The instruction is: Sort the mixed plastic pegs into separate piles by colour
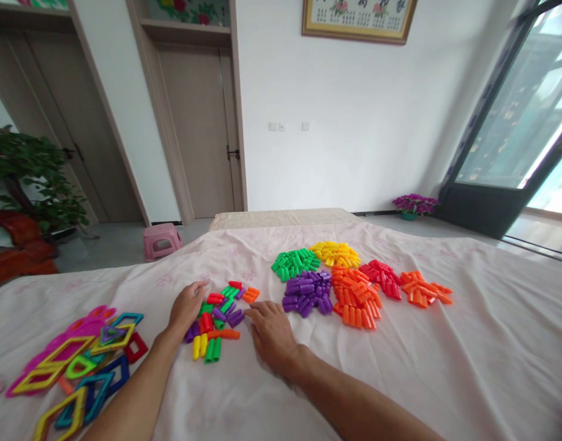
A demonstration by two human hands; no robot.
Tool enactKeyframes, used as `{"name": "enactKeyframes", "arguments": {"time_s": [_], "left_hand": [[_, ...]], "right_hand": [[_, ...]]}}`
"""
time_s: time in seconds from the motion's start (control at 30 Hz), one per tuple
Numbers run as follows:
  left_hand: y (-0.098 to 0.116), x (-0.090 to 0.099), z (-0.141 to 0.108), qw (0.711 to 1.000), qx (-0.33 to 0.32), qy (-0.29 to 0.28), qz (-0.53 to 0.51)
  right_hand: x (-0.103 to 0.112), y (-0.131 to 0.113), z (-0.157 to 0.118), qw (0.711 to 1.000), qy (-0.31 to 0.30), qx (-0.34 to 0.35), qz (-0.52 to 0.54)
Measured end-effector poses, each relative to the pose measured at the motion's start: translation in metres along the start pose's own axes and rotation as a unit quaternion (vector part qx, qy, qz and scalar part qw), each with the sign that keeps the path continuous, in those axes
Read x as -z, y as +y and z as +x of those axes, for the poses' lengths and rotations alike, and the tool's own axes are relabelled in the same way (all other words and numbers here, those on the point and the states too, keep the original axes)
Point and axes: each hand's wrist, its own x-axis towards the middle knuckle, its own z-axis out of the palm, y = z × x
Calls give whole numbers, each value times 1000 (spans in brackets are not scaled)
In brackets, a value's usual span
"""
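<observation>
Between my two hands lies a small mixed pile of plastic tube pieces (pixel 206 323) in red, green, purple, orange and yellow. Along the pile's left edge rests my left hand (pixel 188 307), fingers stretched forward, with no piece visible in it. My right hand (pixel 272 335) is on the right side, palm down with its fingers extended. Its fingertips are close to a purple tube piece (pixel 236 318); whether they touch it I cannot tell. Further right are sorted heaps: green pieces (pixel 295 263), yellow pieces (pixel 336 253), purple pieces (pixel 307 293), orange pieces (pixel 355 295) and red pieces (pixel 382 278).
A smaller orange heap (pixel 424 288) lies at the far right of the heaps. Left of my left arm are magnetic frame tiles (pixel 97 384) and a pink board (pixel 74 335). A pale cloth (pixel 428 367) covers the surface. Beyond it stands a pink stool (pixel 162 241).
</observation>
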Motion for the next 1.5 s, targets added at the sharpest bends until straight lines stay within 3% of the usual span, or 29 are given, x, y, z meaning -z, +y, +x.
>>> {"name": "enactKeyframes", "arguments": {"time_s": [0.2, 0.47, 0.7, 0.93, 1.07, 1.2, 1.37, 1.5], "left_hand": [[-12, -1, -6, 999, 7, -19, 34], [-16, -1, 3, 999, 20, -24, 25], [-15, 0, 4, 999, 9, -22, 46], [-14, 1, 5, 998, 9, -30, 61], [-18, 0, 7, 998, -2, -35, 59], [-20, -1, 7, 997, -4, -37, 71], [-20, -2, 8, 997, 4, -43, 71], [-19, -2, 8, 997, 0, -49, 68]], "right_hand": [[2, 11, 14, 997, 3, -14, -69], [-1, 3, 39, 986, -11, 7, -165], [-11, 7, 61, 980, -59, -19, -187], [2, 6, 67, 972, -105, -35, -205], [33, 2, 57, 988, -61, -16, -144], [93, 22, 41, 997, -16, -40, -68], [162, 97, 17, 983, 52, -173, -26], [188, 156, -9, 952, 76, -282, -87]]}}
